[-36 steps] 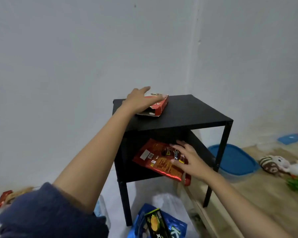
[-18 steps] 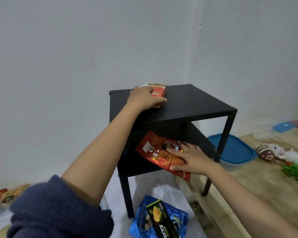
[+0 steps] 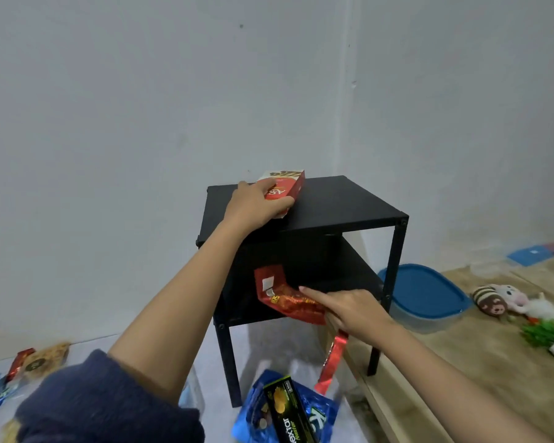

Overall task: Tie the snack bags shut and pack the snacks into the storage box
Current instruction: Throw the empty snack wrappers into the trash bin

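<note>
My left hand [image 3: 253, 206] grips a red snack box [image 3: 285, 188] and tilts it up off the top of a black side table [image 3: 343, 206]. On the table's lower shelf lies a crumpled red foil snack bag [image 3: 288, 298]. My right hand [image 3: 349, 310] holds that bag at its near end, forefinger stretched along it, and a strip of the foil hangs down below the hand. A storage box with a blue lid [image 3: 426, 292] stands on the floor to the right of the table.
A blue snack bag with a black-and-green snack pack [image 3: 288, 414] on it lies on the floor in front of the table. More snack bags [image 3: 36, 362] lie at far left. Plush toys [image 3: 506, 300] and a green plant piece [image 3: 541, 334] sit on the wooden floor at right.
My left hand curled round the red box and raised its near end from the tabletop. My right hand pulled the red foil bag toward the shelf's front edge, crumpling it.
</note>
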Available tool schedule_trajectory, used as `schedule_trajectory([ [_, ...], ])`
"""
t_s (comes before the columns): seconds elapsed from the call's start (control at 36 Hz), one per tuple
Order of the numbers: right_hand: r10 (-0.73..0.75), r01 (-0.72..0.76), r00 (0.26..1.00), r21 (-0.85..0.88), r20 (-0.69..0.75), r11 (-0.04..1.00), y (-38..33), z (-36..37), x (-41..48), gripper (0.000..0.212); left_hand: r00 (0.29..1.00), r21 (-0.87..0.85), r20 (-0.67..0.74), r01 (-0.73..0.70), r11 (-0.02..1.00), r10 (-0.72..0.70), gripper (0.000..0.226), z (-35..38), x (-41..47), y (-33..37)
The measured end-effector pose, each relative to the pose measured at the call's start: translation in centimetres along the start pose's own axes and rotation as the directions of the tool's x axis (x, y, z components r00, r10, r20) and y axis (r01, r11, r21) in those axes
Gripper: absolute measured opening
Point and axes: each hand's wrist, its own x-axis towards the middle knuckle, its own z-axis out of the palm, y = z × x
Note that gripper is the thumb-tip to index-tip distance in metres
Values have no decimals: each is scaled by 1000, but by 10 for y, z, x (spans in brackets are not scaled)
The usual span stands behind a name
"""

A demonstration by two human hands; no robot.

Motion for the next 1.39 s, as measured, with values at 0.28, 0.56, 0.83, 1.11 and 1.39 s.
schedule_trajectory([
  [0.28,-210,221,972,105,-106,970,-29,-50,-37,60,960,-82,-259,90,993,-108,67,-39,-106,12],
  [0.56,-412,401,909,376,-54,835,-141,-41,-43,66,777,-155,-486,372,915,-399,73,-114,-294,-48],
  [0.83,-661,489,750,688,-18,537,-364,-6,-20,57,335,-228,-687,743,629,-645,70,-197,-559,-130],
  [1.11,-851,428,516,831,98,355,-628,40,-19,50,-128,-475,-668,832,287,-733,75,-223,-792,-206],
  [1.39,-941,177,263,948,214,265,-847,100,-59,41,-531,-804,-392,594,-1,-751,78,-188,-954,-287],
])
